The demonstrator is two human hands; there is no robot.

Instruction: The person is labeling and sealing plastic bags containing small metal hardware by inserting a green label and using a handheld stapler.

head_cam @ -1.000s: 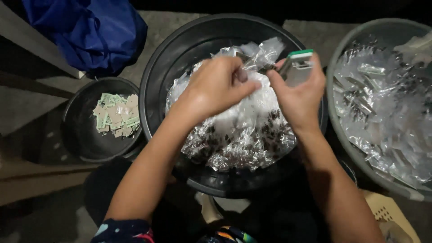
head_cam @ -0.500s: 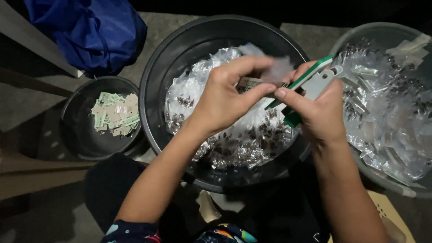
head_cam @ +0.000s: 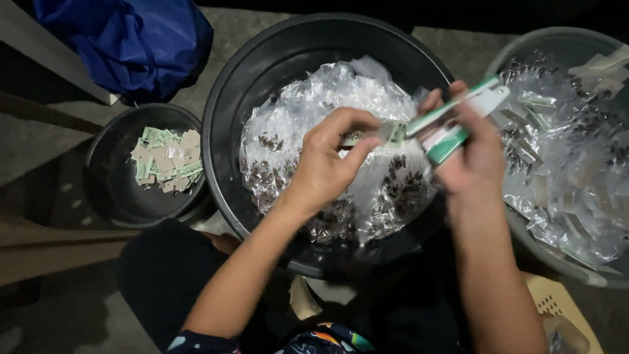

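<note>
My left hand (head_cam: 331, 160) pinches the top of a small clear plastic packet (head_cam: 383, 174) with a green paper label (head_cam: 395, 132) at its mouth. My right hand (head_cam: 475, 154) grips a white-and-green stapler (head_cam: 458, 121) whose jaws reach the label. Both hands hover over a large black basin (head_cam: 226, 98) heaped with clear packets (head_cam: 308, 111) of small dark pieces.
A smaller black basin (head_cam: 105, 183) at the left holds several green paper labels (head_cam: 167, 160). A grey basin (head_cam: 524, 236) at the right is full of packets. Blue cloth (head_cam: 131, 39) lies at the top left. A beige plastic basket (head_cam: 563, 308) sits at the bottom right.
My left hand has lifted a packet from the heap and brought it toward the right. My right hand has turned the stapler so its jaws meet the labelled top.
</note>
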